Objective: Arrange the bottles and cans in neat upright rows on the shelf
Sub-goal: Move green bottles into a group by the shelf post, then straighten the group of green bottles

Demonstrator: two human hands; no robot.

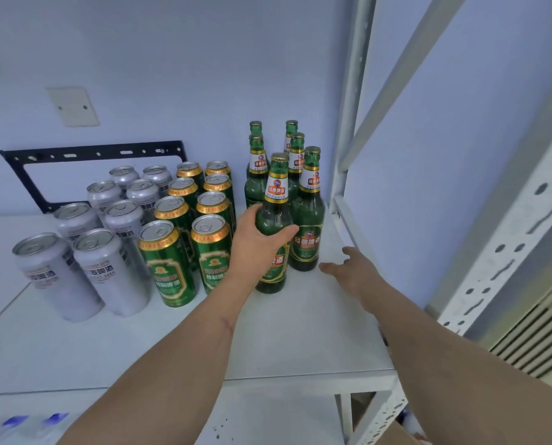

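Observation:
My left hand [258,244] grips the front green bottle [274,220] around its body; the bottle stands upright on the white shelf [284,332]. Just right of it stands another green bottle [307,216], with several more bottles [258,175] lined up behind. My right hand [351,268] hovers flat with fingers spread over the shelf, right of the bottles, holding nothing. Green cans [167,261] stand in two rows left of the bottles. Silver cans [112,271] stand in rows further left.
A white metal shelf post [348,123] and perforated upright [506,236] close in the right side. A black metal bracket [91,155] leans on the back wall behind the cans. Blue-capped items [17,422] show blurred at the bottom left.

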